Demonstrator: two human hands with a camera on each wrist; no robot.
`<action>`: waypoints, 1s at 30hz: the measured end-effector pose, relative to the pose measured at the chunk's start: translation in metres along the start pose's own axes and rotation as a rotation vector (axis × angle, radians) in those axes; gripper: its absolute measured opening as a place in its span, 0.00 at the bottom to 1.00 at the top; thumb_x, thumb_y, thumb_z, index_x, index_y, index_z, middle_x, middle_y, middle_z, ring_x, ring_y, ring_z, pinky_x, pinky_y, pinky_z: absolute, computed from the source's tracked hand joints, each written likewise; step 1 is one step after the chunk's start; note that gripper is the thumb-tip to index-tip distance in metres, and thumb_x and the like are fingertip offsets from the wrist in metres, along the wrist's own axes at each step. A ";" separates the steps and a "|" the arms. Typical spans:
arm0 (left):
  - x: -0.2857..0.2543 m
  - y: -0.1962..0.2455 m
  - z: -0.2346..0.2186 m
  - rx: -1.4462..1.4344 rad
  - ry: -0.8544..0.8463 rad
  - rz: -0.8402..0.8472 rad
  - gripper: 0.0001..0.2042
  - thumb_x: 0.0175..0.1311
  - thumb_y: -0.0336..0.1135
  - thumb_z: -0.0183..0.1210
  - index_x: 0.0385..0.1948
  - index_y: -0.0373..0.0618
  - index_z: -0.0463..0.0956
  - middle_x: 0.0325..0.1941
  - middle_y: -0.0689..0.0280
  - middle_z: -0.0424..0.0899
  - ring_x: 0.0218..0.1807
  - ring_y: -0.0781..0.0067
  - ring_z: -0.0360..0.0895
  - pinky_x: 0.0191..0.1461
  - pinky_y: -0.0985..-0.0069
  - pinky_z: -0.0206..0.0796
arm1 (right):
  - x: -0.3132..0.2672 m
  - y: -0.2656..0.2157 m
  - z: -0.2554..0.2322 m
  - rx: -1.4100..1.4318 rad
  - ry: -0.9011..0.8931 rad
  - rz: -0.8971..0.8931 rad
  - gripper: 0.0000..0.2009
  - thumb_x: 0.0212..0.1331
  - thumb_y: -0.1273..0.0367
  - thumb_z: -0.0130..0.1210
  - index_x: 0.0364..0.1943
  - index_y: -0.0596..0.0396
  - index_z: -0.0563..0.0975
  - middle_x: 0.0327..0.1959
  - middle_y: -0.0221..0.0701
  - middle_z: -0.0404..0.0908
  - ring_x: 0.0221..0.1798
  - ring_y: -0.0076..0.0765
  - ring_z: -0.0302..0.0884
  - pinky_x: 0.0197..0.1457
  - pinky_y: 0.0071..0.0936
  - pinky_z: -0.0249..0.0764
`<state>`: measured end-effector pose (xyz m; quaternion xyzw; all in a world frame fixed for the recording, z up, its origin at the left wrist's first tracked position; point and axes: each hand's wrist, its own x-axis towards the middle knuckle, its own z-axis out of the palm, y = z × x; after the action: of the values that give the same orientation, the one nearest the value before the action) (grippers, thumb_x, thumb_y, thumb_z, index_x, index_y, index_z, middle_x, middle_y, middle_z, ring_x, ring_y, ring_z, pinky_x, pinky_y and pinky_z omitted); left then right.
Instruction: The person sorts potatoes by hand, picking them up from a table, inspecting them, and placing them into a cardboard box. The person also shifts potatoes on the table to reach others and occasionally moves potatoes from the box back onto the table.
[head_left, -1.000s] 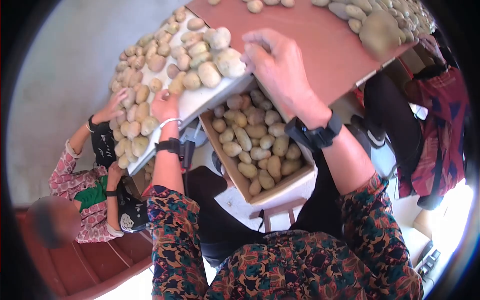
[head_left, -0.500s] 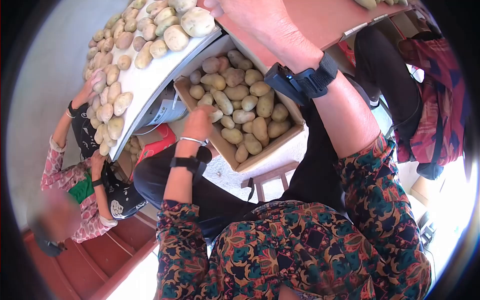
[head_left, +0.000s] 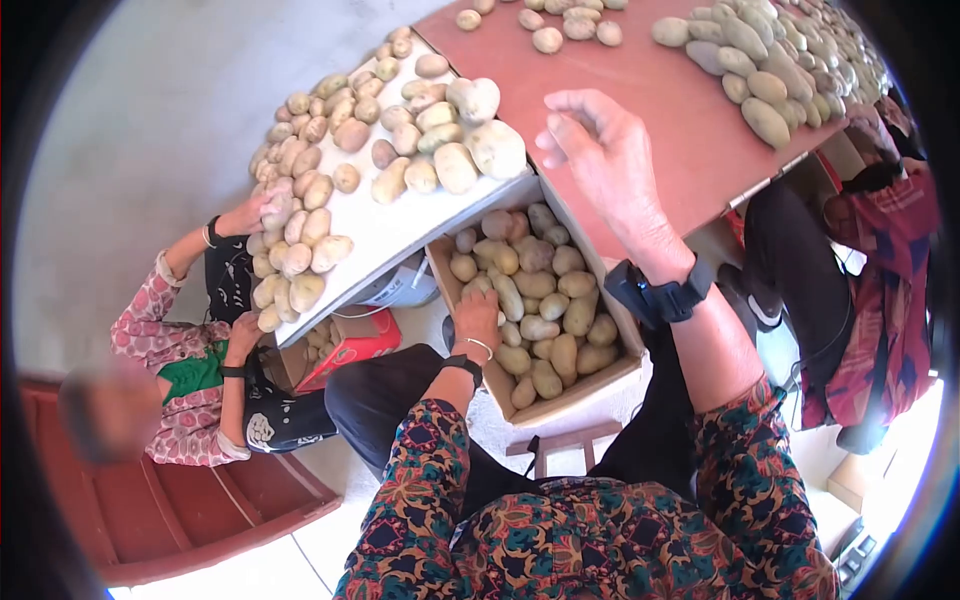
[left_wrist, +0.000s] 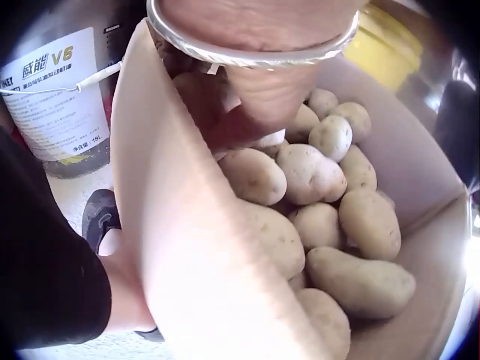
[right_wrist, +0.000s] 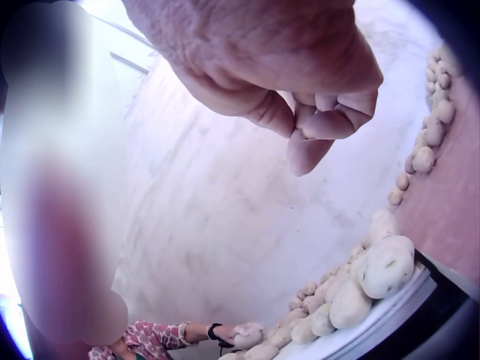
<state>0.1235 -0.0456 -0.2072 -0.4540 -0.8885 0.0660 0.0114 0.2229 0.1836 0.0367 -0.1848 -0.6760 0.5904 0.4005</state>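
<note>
My left hand [head_left: 478,318] reaches down into a cardboard box [head_left: 575,402] of potatoes [head_left: 536,285], just inside its left wall. In the left wrist view, a pale potato [left_wrist: 271,140] shows at the underside of the hand. The box wall hides the fingertips, so I cannot tell whether they grip it. My right hand [head_left: 615,165] hovers over the red tabletop [head_left: 600,75], to the right of a large pale potato [head_left: 497,149]. Its fingers are loosely bent, with no potato in them. In the right wrist view, that hand [right_wrist: 277,67] hangs above the floor and table edge.
Potatoes of several sizes lie on the white tabletop [head_left: 375,222]. A larger heap [head_left: 765,85] covers the red table's far right. At the left, another person's hand [head_left: 250,212] touches potatoes. A labelled bucket [left_wrist: 64,97] and a red carton [head_left: 355,350] stand beneath the white table.
My left hand has gone from the potatoes on the white table down into the box, carrying a pale potato midway. The right hand stays raised over the red table. The head view has shifted.
</note>
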 end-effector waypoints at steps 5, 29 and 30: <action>-0.004 -0.006 -0.030 -0.220 -0.027 -0.121 0.22 0.43 0.36 0.68 0.42 0.46 0.71 0.43 0.56 0.75 0.46 0.47 0.77 0.49 0.58 0.73 | 0.000 -0.002 0.004 -0.005 -0.015 0.037 0.14 0.62 0.71 0.52 0.48 0.65 0.77 0.30 0.36 0.85 0.30 0.25 0.82 0.39 0.24 0.79; 0.082 -0.115 -0.131 -0.639 0.574 -0.504 0.25 0.49 0.37 0.69 0.48 0.37 0.73 0.46 0.46 0.77 0.51 0.43 0.75 0.58 0.56 0.66 | 0.013 0.007 0.018 -0.044 -0.032 -0.015 0.14 0.60 0.71 0.52 0.46 0.65 0.78 0.29 0.38 0.85 0.28 0.29 0.84 0.36 0.27 0.80; 0.084 -0.118 -0.125 -0.671 0.579 -0.512 0.24 0.49 0.37 0.70 0.47 0.37 0.74 0.45 0.46 0.78 0.50 0.43 0.76 0.58 0.57 0.66 | 0.013 0.006 0.018 -0.046 -0.032 -0.001 0.14 0.60 0.71 0.52 0.46 0.65 0.78 0.29 0.38 0.85 0.28 0.29 0.84 0.36 0.27 0.80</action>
<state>-0.0110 -0.0330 -0.0713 -0.2003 -0.9038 -0.3565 0.1264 0.2001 0.1826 0.0350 -0.1841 -0.6959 0.5772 0.3856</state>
